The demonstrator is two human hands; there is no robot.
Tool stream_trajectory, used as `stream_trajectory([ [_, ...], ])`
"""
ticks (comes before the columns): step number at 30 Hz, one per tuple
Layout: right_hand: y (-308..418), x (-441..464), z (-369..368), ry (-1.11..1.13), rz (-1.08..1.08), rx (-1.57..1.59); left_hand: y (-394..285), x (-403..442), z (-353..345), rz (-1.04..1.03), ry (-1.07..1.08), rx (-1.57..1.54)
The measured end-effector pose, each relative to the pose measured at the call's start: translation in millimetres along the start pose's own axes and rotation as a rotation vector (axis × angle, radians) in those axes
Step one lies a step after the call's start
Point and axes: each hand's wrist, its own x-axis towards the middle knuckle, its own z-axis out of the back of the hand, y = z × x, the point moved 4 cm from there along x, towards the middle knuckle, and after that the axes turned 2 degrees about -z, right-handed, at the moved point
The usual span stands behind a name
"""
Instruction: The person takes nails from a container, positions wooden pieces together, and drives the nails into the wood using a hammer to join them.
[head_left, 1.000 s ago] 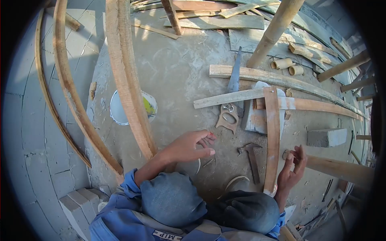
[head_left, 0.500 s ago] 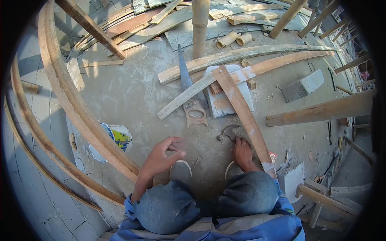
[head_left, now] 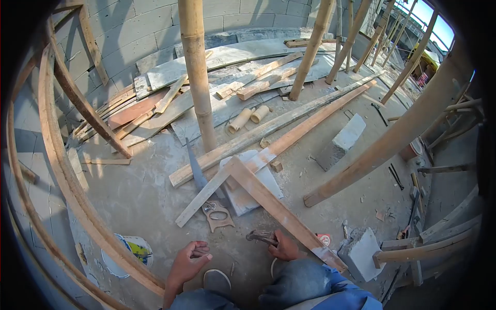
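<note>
My right hand (head_left: pixel 284 247) is closed around a claw hammer (head_left: pixel 262 237), whose dark head points left, low over the concrete floor. My left hand (head_left: pixel 189 262) hangs above the floor near my shoe, fingers half curled and thumb apart; I see nothing in it. Beyond the hands lies a handsaw (head_left: pixel 217 216) with a wooden handle. To its right, a long plank (head_left: pixel 274 200) crosses at its far end with a short wooden strip (head_left: pixel 202 200). Both meet over a pale block (head_left: pixel 266 187), alongside a longer reddish board (head_left: pixel 310 123).
A paint-smeared bucket (head_left: pixel 114 262) stands at left behind curved-looking timbers (head_left: pixel 77 191). Bamboo posts (head_left: pixel 194 67) rise ahead, and a thick one (head_left: pixel 372 155) slants at right. Concrete blocks (head_left: pixel 361 253) sit on the right. Scrap boards (head_left: pixel 170 111) are piled by the block wall.
My right hand has gone from reaching at the hammer on the floor to gripping it. The view has tilted up and shifted right. My left hand stays near my shoe.
</note>
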Motion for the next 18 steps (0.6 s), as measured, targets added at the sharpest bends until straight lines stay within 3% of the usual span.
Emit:
stream_trajectory([
  [4,49.4,-13.2,75.1,0.023,0.359,0.147,1.9,0.1,3.7,0.024,-0.028,0.033],
  [6,63.4,-13.8,112.4,-0.104,0.304,-0.031,2.0,2.9,2.3,0.031,-0.033,0.032],
  [8,75.1,-6.7,131.7,-0.463,0.319,-0.288,-3.5,9.1,0.2,0.031,-0.021,0.016],
  [11,44.8,27.2,126.2,-0.517,0.226,-0.367,-13.7,14.8,-6.3,0.013,0.002,-0.05],
  [14,21.1,41.9,92.8,-0.422,0.083,-0.214,-14.1,18.2,-2.1,0.012,0.059,-0.23],
  [18,33.5,39.6,90.3,-0.475,0.178,-0.425,-6.7,17.1,3.3,0.052,0.076,-0.348],
])
